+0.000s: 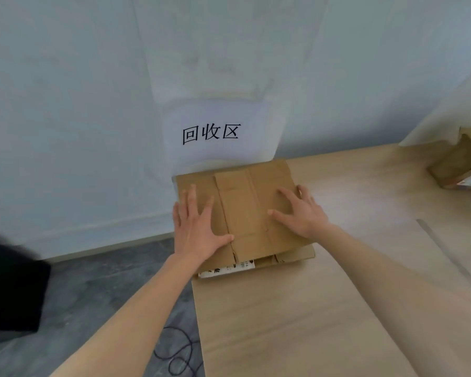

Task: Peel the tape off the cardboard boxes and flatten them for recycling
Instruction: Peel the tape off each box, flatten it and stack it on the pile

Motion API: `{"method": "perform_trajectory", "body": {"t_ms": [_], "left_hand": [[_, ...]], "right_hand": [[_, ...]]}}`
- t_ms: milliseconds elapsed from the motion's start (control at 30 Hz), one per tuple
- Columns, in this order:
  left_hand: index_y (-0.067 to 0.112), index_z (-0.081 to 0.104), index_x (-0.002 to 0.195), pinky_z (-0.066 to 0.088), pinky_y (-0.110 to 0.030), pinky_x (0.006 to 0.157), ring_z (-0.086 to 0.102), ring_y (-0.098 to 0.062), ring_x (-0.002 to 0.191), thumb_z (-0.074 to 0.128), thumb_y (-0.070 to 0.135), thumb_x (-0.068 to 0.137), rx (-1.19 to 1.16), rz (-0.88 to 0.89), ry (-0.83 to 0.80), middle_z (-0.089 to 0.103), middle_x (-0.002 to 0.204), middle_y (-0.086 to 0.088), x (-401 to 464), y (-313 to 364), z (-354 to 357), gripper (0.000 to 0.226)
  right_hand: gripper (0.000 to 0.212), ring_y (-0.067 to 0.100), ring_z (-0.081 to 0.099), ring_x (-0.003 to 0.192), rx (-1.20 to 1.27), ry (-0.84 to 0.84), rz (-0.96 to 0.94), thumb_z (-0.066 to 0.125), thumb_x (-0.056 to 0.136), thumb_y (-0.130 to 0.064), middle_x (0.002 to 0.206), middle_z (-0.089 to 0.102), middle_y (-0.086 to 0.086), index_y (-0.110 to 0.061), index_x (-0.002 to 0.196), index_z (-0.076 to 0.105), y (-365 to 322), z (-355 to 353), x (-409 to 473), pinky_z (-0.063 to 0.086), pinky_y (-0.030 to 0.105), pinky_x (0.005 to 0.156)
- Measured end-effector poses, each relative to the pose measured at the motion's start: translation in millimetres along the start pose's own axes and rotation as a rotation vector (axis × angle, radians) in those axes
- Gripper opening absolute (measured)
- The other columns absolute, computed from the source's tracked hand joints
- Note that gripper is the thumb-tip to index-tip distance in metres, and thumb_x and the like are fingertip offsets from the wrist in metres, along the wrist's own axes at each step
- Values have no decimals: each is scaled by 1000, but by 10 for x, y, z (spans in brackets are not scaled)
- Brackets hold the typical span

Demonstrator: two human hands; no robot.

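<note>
A flattened brown cardboard box (242,202) lies on the far left corner of the wooden table (297,322), on top of another flat piece of cardboard with a white label (229,269) showing at its near edge. My left hand (197,229) rests flat, fingers spread, on the box's left part. My right hand (301,210) presses flat on its right part, fingers spread. Neither hand grips anything. An unflattened cardboard box (460,164) stands at the table's far right.
A white paper sign (218,134) with black characters hangs on the wall just behind the flat box. The table's left edge drops to a grey floor where a dark cable (180,355) lies. A dark object (8,287) sits at the left.
</note>
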State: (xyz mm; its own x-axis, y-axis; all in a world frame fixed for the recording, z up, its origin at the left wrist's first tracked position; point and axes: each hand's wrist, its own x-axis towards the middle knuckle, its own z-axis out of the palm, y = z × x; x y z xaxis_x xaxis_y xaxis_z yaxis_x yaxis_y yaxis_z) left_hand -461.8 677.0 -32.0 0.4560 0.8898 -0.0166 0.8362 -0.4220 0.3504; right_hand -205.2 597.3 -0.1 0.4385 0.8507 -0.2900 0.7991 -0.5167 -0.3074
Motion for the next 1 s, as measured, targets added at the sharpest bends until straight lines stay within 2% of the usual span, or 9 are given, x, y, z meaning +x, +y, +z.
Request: {"method": "perform_trajectory", "body": {"t_ms": [33, 100, 200, 300, 500, 800, 867, 967, 1000], "left_hand": [[38, 22, 159, -10, -49, 125, -22, -25, 153, 61, 79, 76, 31, 93, -24, -25, 167, -2, 28, -42, 112, 101], [40, 18, 160, -11, -49, 125, -22, -19, 154, 35, 83, 85, 68, 199, -61, -22, 168, 3, 64, -114, 308, 88], [39, 26, 157, -3, -53, 125, -5, -19, 157, 14, 83, 90, 103, 201, 38, 0, 171, 4, 65, -142, 521, 81], [38, 30, 155, 3, -57, 125, 4, -22, 157, 17, 91, 86, 133, 222, 106, 11, 170, 2, 106, -154, 639, 88], [46, 28, 154, 3, -57, 124, 3, -21, 157, 18, 93, 83, 118, 237, 112, 9, 170, 4, 141, -163, 671, 86], [50, 24, 154, -2, -53, 125, 0, -17, 157, 14, 95, 79, 145, 227, 61, 7, 170, 8, 236, -139, 664, 87], [50, 20, 155, -4, -54, 124, -3, -18, 157, 11, 95, 79, 181, 216, 12, 3, 170, 7, 226, -116, 616, 89], [46, 13, 158, -1, -57, 124, -6, -22, 157, 12, 91, 82, 245, 188, -98, -3, 171, 3, 203, -13, 445, 88], [45, 13, 159, 2, -58, 123, -5, -24, 157, 16, 88, 84, 264, 175, -137, -3, 171, 2, 171, 43, 363, 86]], "right_hand": [[86, 28, 12, 154, -60, 6, -30, 50, 84, -79, 168, -1, 3, -45, 156, 18, 38, 91, 58, 18, 49, 123], [89, 22, -7, 156, -149, 54, -119, 40, 84, -83, 169, -12, 2, -41, 158, 13, 96, 283, 151, 0, 47, 126], [79, 16, -16, 155, -95, 78, -167, 21, 86, -86, 169, -14, -4, -53, 155, 1, 155, 617, 193, -3, 52, 125], [72, 15, -10, 155, -56, 196, -150, 13, 85, -88, 170, -7, -6, -62, 151, -1, 216, 813, 204, 8, 57, 123], [72, 12, -6, 156, -42, 253, -137, 19, 85, -86, 170, -2, -6, -61, 151, 6, 241, 848, 213, 18, 57, 121], [73, 12, -4, 156, -87, 234, -86, 17, 85, -86, 170, -2, -7, -59, 152, 6, 244, 843, 221, 9, 53, 124], [72, 17, 4, 156, -186, 250, -74, 14, 89, -82, 169, 4, -2, -55, 155, 7, 209, 805, 183, 10, 51, 123], [70, 25, 31, 143, -426, 279, -75, 7, 96, -71, 158, 30, 9, -41, 159, 12, 46, 663, 81, 25, 45, 115], [69, 25, 31, 142, -452, 242, -62, 7, 97, -69, 158, 30, 9, -39, 159, 11, -15, 592, 29, 24, 46, 116]]}}
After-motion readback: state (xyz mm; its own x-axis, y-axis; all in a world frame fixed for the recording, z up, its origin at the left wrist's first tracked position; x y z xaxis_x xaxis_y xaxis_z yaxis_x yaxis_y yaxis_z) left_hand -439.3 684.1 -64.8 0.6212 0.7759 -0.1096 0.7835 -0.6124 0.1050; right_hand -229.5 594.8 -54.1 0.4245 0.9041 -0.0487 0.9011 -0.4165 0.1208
